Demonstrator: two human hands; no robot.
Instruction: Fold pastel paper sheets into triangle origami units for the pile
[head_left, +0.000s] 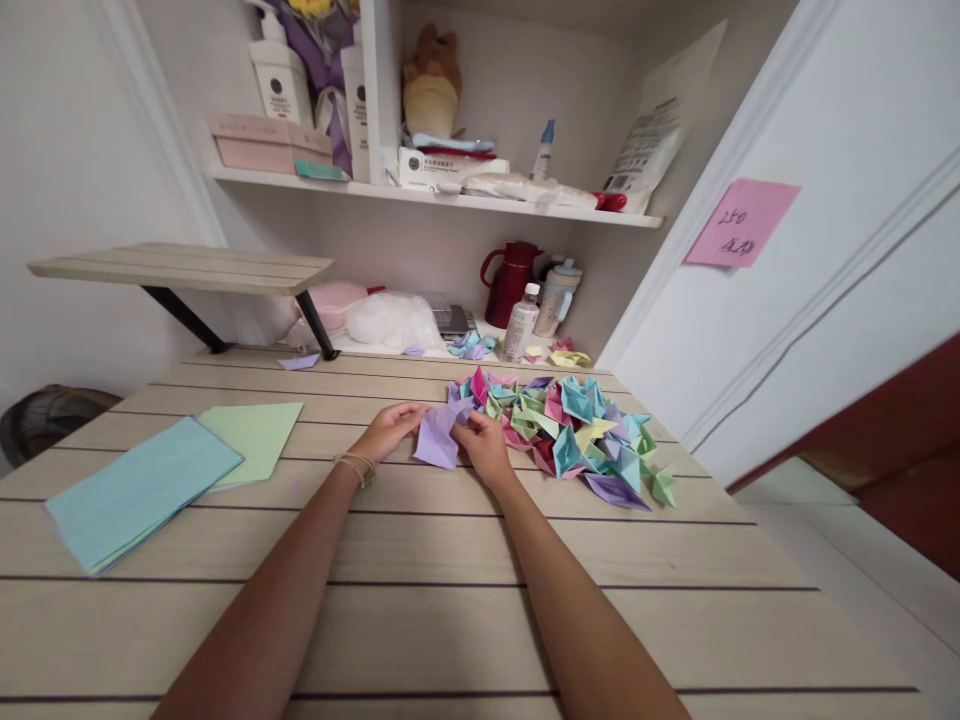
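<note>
Between my hands is a sheet of purple paper (439, 440), partly folded and tilted up off the table. My left hand (391, 430) pinches its left edge with thumb and fingers; a beaded bracelet circles that wrist. On the other side my right hand (484, 446) grips the paper's right edge, with the fingers curled and partly hiding the fold. Just beyond and to the right lies a heap of folded paper pieces (576, 400) in pink, blue, green, yellow and purple. Part of the heap sits close behind the purple paper.
Blue paper sheets (146, 490) and a green sheet (259, 435) lie at left. A raised wooden shelf (180, 268) on black legs stands behind them. A plastic bottle (520, 325), a red jug (512, 285) and a cup (556, 298) stand at the back. A wall borders the right.
</note>
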